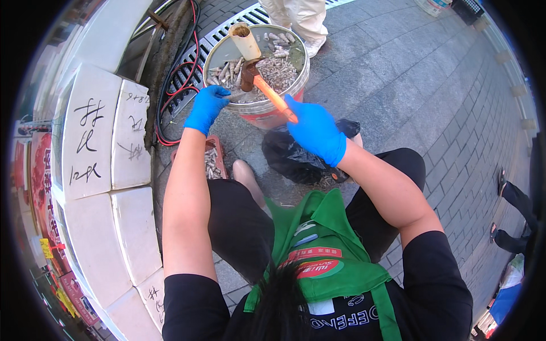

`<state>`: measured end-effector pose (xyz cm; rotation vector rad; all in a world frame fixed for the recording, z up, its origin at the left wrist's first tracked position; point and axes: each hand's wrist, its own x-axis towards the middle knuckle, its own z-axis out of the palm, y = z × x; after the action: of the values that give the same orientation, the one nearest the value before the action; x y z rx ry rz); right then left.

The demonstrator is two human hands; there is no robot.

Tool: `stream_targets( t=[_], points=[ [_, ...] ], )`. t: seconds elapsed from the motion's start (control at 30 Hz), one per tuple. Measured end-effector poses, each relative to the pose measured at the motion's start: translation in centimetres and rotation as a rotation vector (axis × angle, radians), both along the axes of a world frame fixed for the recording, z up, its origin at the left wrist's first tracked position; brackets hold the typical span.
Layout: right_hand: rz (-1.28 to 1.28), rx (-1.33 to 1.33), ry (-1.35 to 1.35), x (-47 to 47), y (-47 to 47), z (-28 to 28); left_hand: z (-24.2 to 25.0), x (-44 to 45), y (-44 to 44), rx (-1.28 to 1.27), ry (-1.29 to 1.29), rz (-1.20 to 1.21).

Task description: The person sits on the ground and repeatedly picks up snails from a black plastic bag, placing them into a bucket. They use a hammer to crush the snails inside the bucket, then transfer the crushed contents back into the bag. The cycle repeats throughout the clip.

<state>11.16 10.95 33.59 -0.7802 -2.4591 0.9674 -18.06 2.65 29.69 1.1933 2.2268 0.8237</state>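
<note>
A round board on a plastic bucket (pixel 264 115) carries long spiral snail shells (pixel 230 72), a heap of small shell pieces (pixel 277 73) and a pale cup or tube (pixel 245 41). My right hand (pixel 318 128), in a blue glove, grips the orange handle of a hammer (pixel 273 97); its rusty head is over the board. My left hand (pixel 209 107), also blue-gloved, is at the near left rim, fingers bent; whether it pinches a shell cannot be told. A reddish basket (pixel 219 155) of shells stands below my left hand, partly behind my forearm.
A black plastic bag (pixel 290 160) lies between my feet. White foam boxes (pixel 87 140) bearing writing stand at the left. Black and red hoses or cables (pixel 160 106) run over a drain grate (pixel 187 81). A person in pale trousers (pixel 305 17) stands behind the bucket.
</note>
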Motion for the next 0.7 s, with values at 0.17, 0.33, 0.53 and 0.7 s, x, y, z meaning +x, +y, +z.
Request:
stream_targets(
  t=[0.17, 0.33, 0.53, 0.7],
  points=[
    [-0.021, 0.007, 0.141, -0.8, -0.8, 1.7, -0.1, 0.2, -0.1, 0.008, 0.068, -0.059],
    [0.012, 0.071, -0.12, -1.2, -1.9, 0.5, -0.2, 0.3, 0.0, -0.036, 0.093, -0.037],
    [0.051, 0.096, -0.151, -0.7, -1.3, -1.1, 0.5, 0.4, -0.3, 0.019, -0.027, -0.015],
    [0.011, 0.108, -0.13, -0.7, -1.1, -0.9, 2.3, -1.5, -2.7, 0.08, -0.436, 0.053]
  ],
)
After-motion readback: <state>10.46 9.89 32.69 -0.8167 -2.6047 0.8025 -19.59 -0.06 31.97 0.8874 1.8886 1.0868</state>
